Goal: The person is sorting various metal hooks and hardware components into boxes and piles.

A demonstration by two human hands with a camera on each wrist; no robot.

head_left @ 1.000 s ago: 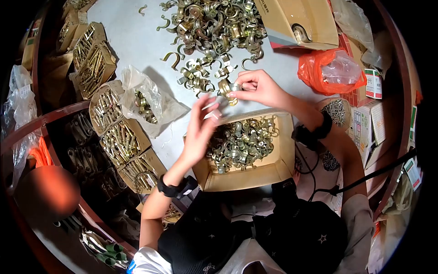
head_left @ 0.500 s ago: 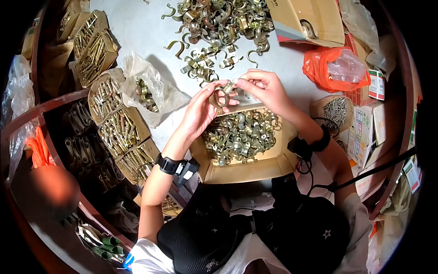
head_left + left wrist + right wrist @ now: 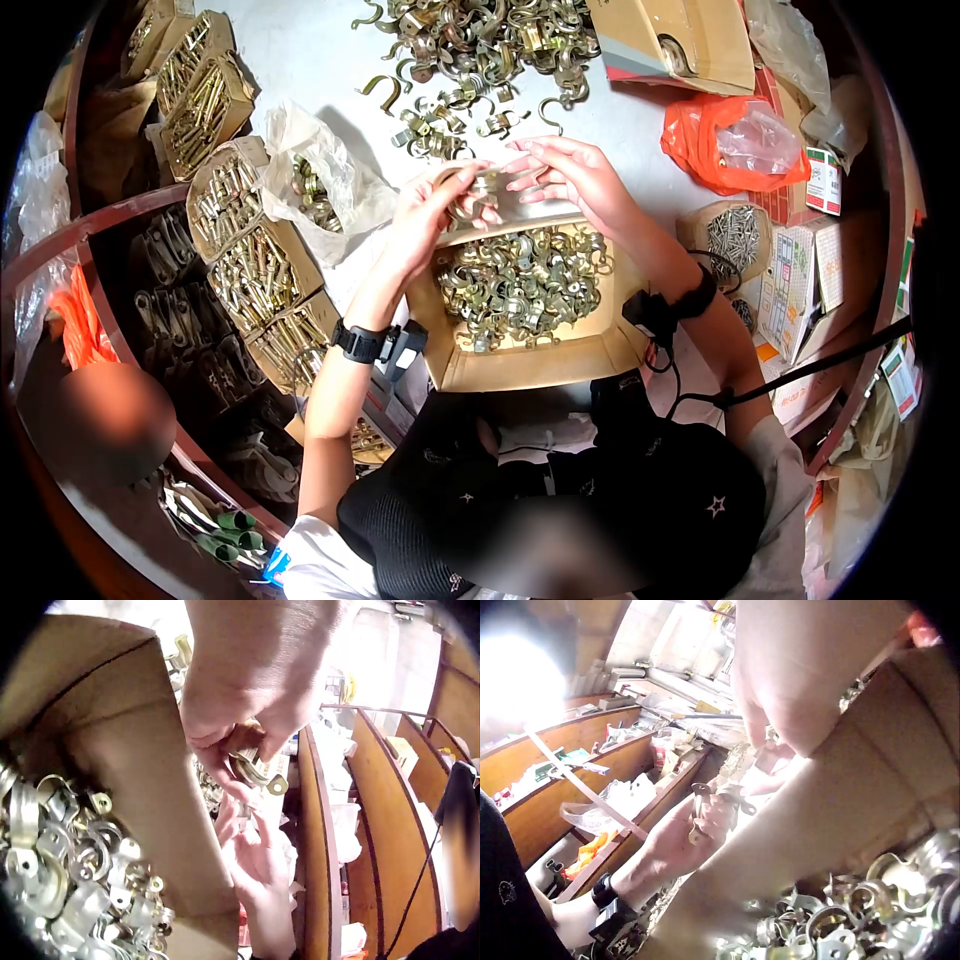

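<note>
While the left hand (image 3: 425,215) grips some curved metal pipe clamps (image 3: 478,190) between its bent fingers and thumb, the right hand (image 3: 580,180) faces it with fingers extended and nothing visible in its grasp. These clamps are held up near the far left corner of an open cardboard box (image 3: 540,372), just beyond its far rim; how many there are cannot be told. From the left wrist, a flat tab (image 3: 277,785) with a round hole sticks out of the grip, and the right hand's fingers reach up close below it; whether they touch cannot be told.

The box stands at the near edge of the counter (image 3: 290,60), in front of the person, with a jumbled layer of similar clamps (image 3: 525,285) inside. Farther back on the counter lies a large heap of clamps (image 3: 490,45), with a smaller cluster (image 3: 435,130) on its near side.

Along the counter's left edge runs a row of cartons filled with metal bolts (image 3: 250,275); between them and the box, a clear plastic bag (image 3: 350,195) lies open around more clamps. Toward the right edge are a tilted open carton (image 3: 705,25) with one round metal piece (image 3: 675,55) inside, a red plastic bag (image 3: 690,150) and, nearer the person, a container of screws (image 3: 735,235). Black straps (image 3: 360,343) circle both wrists.
</note>
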